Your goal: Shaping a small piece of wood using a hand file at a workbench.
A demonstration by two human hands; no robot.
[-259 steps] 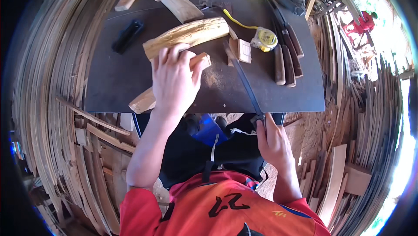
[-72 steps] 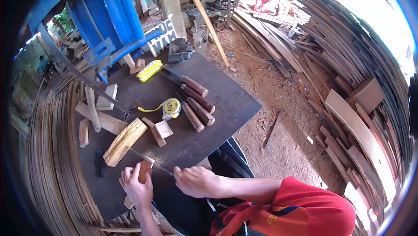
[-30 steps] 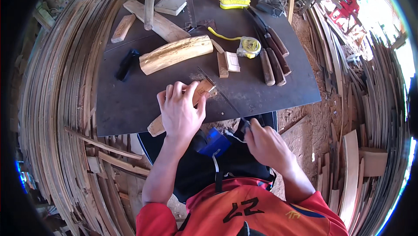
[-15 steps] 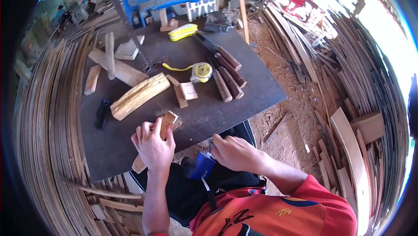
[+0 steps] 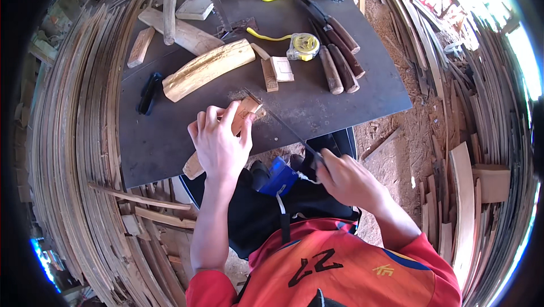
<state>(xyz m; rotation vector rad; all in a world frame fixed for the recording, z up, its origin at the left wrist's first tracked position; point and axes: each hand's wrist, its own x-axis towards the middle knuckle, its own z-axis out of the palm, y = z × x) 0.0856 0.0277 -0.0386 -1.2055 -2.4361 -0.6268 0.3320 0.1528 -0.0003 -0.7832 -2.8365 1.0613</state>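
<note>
A person's left hand (image 5: 221, 142) clasps a short wood piece (image 5: 243, 115), fingers over its top and thumb along its right flank, near the middle of the near edge of a dark bench (image 5: 362, 103). The right hand (image 5: 351, 179), just off that edge, is wrapped around the grip of a narrow dark blade (image 5: 289, 129), probably a file, which lies across the wood's exposed end. A pale wooden end below the left palm, at the near edge, appears to belong to the same piece.

Good work here likely depends on a firm left hold, the blade flat to the end face and long, even strokes led from the right forearm. The left fingertips sit close to the blade and would be safer drawn back a little. A slack hold could let the wood rock.

Pale dust (image 5: 266, 106) marks the surface beside the end. Farther in, a thick pale block (image 5: 209, 70) lies toward the left edge, with a black object (image 5: 149, 93) nearer that edge. A yellow tape measure (image 5: 304, 46) rests toward the far side, while brown-handled tools (image 5: 343, 69) lie grouped near the right edge.
</note>
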